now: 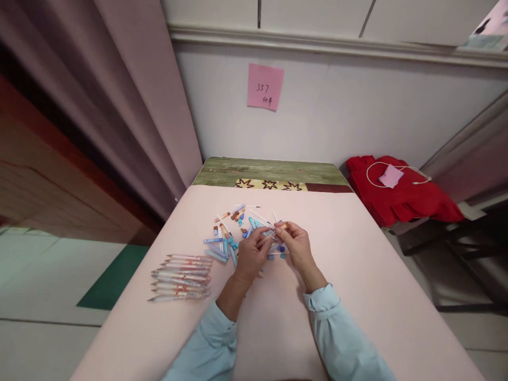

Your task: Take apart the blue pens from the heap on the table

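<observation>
My left hand (254, 255) is closed, its thumb and fingertips pinching a slim, pale pen part (270, 233). Just to its right, my right hand (296, 244) pinches at the other end of that part, and a small orange-brown piece (284, 226) shows at its fingertips. The hands almost touch and hide part of what they hold. Around them lies a loose pile of blue and teal pen barrels (215, 240), small brown and blue end pieces (236, 215), and white refills (260, 216) with dark tips.
Several pens (180, 278) lie in a row at the left of the pale-covered table (357, 317). A pink paper note (265, 87) is on the wall behind. At the right, a red cloth (413, 198) bears a white cord and pink slips (391, 176). A curtain hangs left.
</observation>
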Demonstrator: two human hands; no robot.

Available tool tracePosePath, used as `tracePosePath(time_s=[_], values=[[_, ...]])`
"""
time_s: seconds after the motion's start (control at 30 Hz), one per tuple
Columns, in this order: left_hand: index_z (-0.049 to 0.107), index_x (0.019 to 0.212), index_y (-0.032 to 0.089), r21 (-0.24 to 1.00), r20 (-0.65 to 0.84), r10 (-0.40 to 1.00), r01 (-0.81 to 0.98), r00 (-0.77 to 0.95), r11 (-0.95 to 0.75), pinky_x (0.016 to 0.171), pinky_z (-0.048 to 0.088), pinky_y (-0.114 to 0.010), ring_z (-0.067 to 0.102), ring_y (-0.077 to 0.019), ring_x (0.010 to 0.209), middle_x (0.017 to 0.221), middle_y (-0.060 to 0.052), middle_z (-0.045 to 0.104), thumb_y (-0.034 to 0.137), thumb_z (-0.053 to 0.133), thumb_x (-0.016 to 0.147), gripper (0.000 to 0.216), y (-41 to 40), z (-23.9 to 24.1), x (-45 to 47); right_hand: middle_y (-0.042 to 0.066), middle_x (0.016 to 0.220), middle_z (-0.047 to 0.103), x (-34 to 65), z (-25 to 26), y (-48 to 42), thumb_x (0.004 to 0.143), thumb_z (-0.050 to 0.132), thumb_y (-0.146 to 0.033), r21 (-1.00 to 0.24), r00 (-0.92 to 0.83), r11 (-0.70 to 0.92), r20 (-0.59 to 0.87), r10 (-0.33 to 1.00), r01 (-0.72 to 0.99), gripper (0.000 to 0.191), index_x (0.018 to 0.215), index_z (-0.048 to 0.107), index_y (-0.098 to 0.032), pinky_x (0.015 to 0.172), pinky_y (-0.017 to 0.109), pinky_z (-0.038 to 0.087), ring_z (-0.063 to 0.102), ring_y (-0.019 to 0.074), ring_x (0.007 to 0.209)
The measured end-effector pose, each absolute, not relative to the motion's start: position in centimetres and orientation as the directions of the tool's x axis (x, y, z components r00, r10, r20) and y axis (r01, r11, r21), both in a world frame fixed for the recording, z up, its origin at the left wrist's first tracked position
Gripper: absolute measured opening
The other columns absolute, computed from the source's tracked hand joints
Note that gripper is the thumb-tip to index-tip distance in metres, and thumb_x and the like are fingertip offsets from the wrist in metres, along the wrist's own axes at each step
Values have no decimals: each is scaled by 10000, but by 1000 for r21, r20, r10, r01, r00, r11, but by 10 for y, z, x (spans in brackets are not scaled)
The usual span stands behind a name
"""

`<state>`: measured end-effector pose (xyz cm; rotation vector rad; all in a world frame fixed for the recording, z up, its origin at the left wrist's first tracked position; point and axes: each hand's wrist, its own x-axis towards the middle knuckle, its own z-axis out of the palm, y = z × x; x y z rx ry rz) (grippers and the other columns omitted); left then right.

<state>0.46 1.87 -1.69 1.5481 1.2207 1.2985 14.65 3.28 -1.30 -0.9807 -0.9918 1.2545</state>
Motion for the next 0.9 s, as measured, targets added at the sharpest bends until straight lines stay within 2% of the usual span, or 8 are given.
tracePosePath(time_s=[0.07,0.2,0.37,0.5,0.6,0.7,0.8,0.9], values=[[711,1019,212,950,266,964,162,25,-266,702,525,-266,674,-176,737,800,-34,725,311,656,824,225,19,-20,5,-23,632,606,145,-14,33,702,794,-390,-957,89,53,29,996,-285,249,775,687,-177,555,231,426,514,101,567],[723,951,212,954,265,964,133,30,-267,806,541,-311,694,-213,863,925,-72,741,299,667,816,169,19,-26,5,-43,538,547,142,-14,35,662,817,-431,-962,147,36,-4,989,-272,324,653,619,-176,481,216,382,458,86,491],[706,933,216,964,230,973,135,4,-228,756,547,-295,697,-197,803,874,-46,737,295,684,794,160,18,-24,5,-28,569,591,144,-11,34,651,823,-432,-963,117,8,-25,993,-268,317,739,665,-172,480,220,425,504,95,489],[700,923,205,979,188,980,94,-70,-181,713,537,-272,686,-183,782,842,-37,728,296,738,739,209,21,-18,3,-8,661,654,146,-11,35,637,840,-396,-942,112,-1,-41,993,-336,342,849,677,-184,586,255,521,609,129,584],[675,910,197,991,100,978,-73,-184,-115,569,490,-221,619,-129,616,700,8,671,302,796,673,286,25,-13,0,9,723,686,144,-12,34,636,843,-395,-925,180,6,-68,981,-380,356,857,650,-194,634,286,556,636,142,610],[642,874,178,914,-47,987,-405,-155,-20,441,378,-174,502,-74,476,584,53,574,315,805,664,299,29,-10,-2,22,792,709,138,-12,32,637,845,-380,-904,147,-16,-87,985,-427,349,844,633,-196,668,290,567,656,143,646],[660,882,159,814,-83,994,-581,-76,23,466,391,-168,526,-71,530,624,37,585,315,802,674,297,30,-7,-3,0,758,695,131,-9,26,664,832,-372,-889,52,-47,-80,995,-456,321,839,629,-196,696,273,561,661,132,667],[683,938,169,804,-55,995,-595,-81,-4,571,465,-194,585,-88,634,746,5,648,319,779,716,284,30,-6,-4,-12,720,675,125,-5,19,695,808,-420,-905,-33,-92,-86,996,-416,336,874,637,-194,603,241,533,633,119,604]])
